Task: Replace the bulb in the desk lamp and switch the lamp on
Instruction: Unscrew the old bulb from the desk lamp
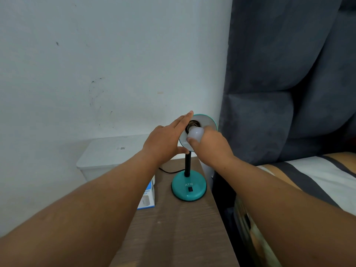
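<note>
A teal desk lamp stands on a brown wooden table point(179, 228), its round base point(189, 187) carrying a black switch point(190, 189). The lamp's shade point(207, 122) faces me, white inside. My right hand point(212, 147) grips a white bulb point(195, 134) whose screw end sits at the socket in the shade. My left hand point(165, 140) cups the shade's left rim, fingers spread along it and thumb under it. The lamp is unlit.
A blue and white bulb box point(147, 197) lies on the table left of the base. A black cord point(167, 171) trails behind. A white container point(107, 157) stands by the wall. A grey padded headboard point(279, 93) and a striped bed point(317, 180) are on the right.
</note>
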